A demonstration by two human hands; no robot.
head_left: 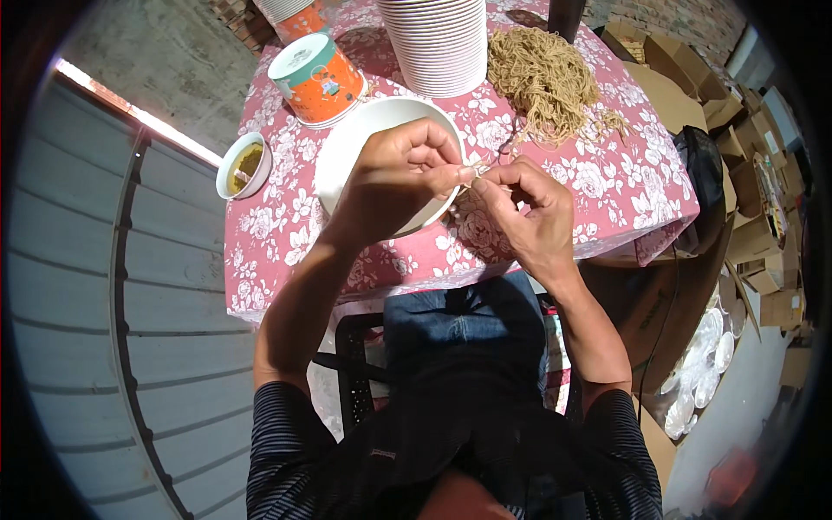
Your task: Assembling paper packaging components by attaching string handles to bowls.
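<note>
My left hand (403, 178) is closed in a pinch above the right part of a large white bowl (342, 156). Facing it, my right hand (533, 212) also pinches, thumb against forefinger. Between the fingertips of both hands runs a thin, pale piece of cord (476, 173), partly covered by the fingers. Just beyond my right hand lies a loose, tangled heap of tan cord (542, 82), a few strands trailing off it toward me.
A tall stack of white paper tubs (436, 43) stands behind the bowl. Left of it is an upturned orange and teal tub (321, 82). A small white cup of yellowish-green liquid (245, 166) sits at the left edge of the flowered tablecloth (598, 186). Cardboard boxes (763, 225) crowd the right.
</note>
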